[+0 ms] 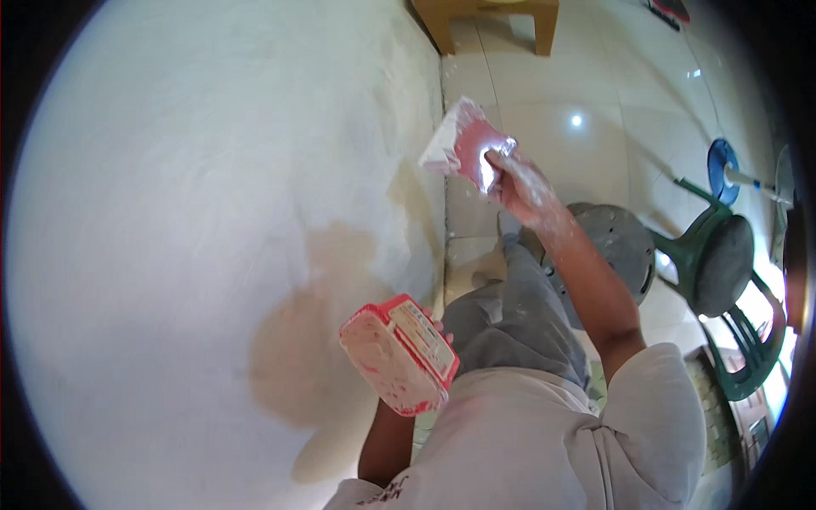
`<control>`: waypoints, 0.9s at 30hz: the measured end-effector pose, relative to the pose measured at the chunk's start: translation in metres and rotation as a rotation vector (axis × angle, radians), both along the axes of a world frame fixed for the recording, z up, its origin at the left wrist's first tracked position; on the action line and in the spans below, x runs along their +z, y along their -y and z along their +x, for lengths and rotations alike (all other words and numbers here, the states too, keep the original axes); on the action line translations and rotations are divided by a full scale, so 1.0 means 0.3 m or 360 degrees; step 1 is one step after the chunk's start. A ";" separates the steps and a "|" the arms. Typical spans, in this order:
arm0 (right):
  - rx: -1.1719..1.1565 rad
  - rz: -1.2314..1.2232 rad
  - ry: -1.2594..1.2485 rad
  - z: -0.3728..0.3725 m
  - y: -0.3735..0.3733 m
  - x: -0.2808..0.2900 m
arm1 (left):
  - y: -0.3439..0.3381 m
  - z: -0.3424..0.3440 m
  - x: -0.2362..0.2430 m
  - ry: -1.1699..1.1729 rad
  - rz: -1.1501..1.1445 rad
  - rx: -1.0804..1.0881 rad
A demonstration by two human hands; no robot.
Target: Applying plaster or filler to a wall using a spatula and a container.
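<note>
My right hand [524, 192] is closed on a pink putty spreader [478, 143], held out near the wall. White paste coats its broad far edge, and more smears lie on my hand and wrist. Lower down, my left hand [438, 324] grips a red rectangular plastic tub [410, 331] from its far side. Only some fingertips show past the rim; the tub hides the rest. Pale paste covers the tub's face that shows and streaks its red edges. The spreader and the tub are well apart.
A pale wall [212, 195] with damp-looking darker patches and shadows fills the left. On the tiled floor [578, 68] are a tan stool [489, 10] at the far end, a grey round stool [616, 246] beside my legs, a green plastic chair [693, 234] and a blue round base [722, 166].
</note>
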State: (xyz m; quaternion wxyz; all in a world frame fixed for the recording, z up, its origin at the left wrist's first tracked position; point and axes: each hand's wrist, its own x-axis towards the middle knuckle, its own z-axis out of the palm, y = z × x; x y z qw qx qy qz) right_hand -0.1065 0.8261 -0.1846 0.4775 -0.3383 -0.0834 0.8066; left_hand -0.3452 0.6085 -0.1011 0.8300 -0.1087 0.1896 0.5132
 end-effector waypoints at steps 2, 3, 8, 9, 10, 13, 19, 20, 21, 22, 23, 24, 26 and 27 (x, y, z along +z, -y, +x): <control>0.0048 0.0119 0.0009 0.027 0.088 0.118 | 0.019 0.000 -0.008 -0.0068 -0.0033 0.0127; 0.0047 0.0187 -0.0008 0.036 0.121 0.180 | 0.019 0.009 -0.013 -0.0152 -0.0122 0.0244; 0.0199 0.0414 0.0217 0.070 0.191 0.504 | -0.083 0.019 -0.030 -0.0270 0.0268 0.0263; 0.0204 0.0467 0.0343 0.066 0.207 0.568 | -0.101 0.009 -0.034 -0.0108 0.0424 0.0299; 0.0243 0.0559 0.0387 0.060 0.202 0.631 | -0.136 -0.009 -0.030 -0.0116 0.0367 0.0369; 0.0478 0.0938 0.0899 -0.040 0.317 0.796 | -0.138 -0.076 0.008 -0.0146 0.0679 0.0338; 0.0963 0.1154 0.1090 -0.295 0.522 0.932 | -0.065 -0.211 0.060 -0.0269 0.0447 0.0905; 0.0983 0.1416 0.1249 -0.326 0.536 0.933 | -0.062 -0.233 0.046 -0.0407 0.0566 0.0960; 0.1015 0.1583 0.1396 -0.371 0.569 0.926 | -0.034 -0.279 0.043 -0.0603 0.0653 0.0984; 0.0955 0.1715 0.1436 -0.393 0.584 0.925 | -0.030 -0.289 0.025 -0.0594 0.0653 0.1001; 0.0942 0.1749 0.1437 -0.420 0.602 0.919 | -0.020 -0.305 0.010 -0.0748 0.0649 0.1022; 0.0901 0.1747 0.1439 -0.434 0.609 0.917 | -0.015 -0.313 0.003 -0.0919 0.0497 0.1028; 0.0858 0.1742 0.1441 -0.473 0.624 0.908 | -0.005 -0.324 0.009 -0.0971 0.0675 0.1048; 0.0833 0.1804 0.1475 -0.490 0.632 0.905 | -0.001 -0.322 0.021 -0.0941 0.0712 0.1047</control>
